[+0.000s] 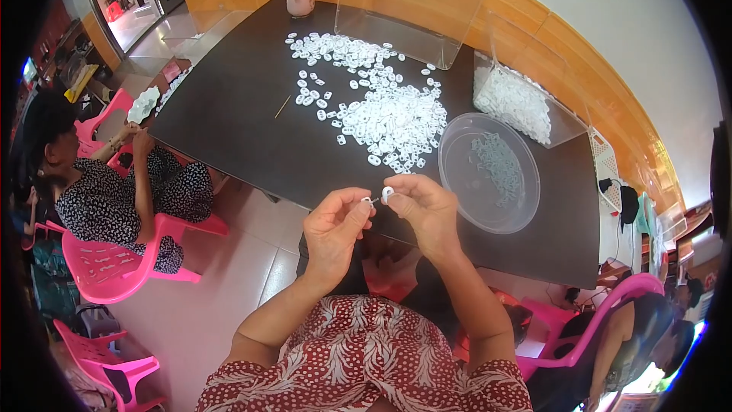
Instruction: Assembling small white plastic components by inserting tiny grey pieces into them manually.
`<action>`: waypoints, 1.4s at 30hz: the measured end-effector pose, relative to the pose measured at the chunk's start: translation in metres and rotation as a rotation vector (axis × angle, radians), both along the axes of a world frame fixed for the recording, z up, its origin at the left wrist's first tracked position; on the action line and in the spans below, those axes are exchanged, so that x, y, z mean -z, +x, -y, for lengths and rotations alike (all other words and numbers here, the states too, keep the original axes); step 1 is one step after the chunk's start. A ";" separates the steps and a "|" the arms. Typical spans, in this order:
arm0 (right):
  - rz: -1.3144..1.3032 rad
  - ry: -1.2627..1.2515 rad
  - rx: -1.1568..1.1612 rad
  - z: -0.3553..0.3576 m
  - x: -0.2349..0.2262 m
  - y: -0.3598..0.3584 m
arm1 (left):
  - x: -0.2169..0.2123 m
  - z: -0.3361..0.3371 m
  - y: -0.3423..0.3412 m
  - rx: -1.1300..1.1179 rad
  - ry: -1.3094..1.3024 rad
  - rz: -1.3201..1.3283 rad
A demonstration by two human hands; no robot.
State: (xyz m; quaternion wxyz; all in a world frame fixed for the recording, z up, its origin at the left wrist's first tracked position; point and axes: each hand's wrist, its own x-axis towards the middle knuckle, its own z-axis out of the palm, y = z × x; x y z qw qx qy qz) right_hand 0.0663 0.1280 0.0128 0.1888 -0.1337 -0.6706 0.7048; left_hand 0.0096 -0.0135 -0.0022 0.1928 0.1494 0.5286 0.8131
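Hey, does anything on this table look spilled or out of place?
Nothing looks damaged. The small white plastic pieces lie loose in a spread-out heap on the dark table rather than in the clear bowl, and a thin stick lies alone beside them.

A dark, matt, smooth table top is seen, on which small glossy white plastic pieces are heaped. Beside the heap, a round bowl of clear, smooth plastic is set, and pink glossy plastic chairs are placed left of the table.
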 end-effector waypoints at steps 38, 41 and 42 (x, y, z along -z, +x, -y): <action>-0.177 0.589 0.080 0.020 -0.001 0.004 | 0.005 0.003 0.013 -0.076 -0.002 -0.156; -0.222 0.630 0.075 0.020 0.004 0.002 | 0.008 0.005 0.013 -0.056 -0.062 -0.146; -0.222 0.628 0.070 0.021 0.003 0.002 | 0.010 0.005 0.013 -0.052 -0.044 -0.135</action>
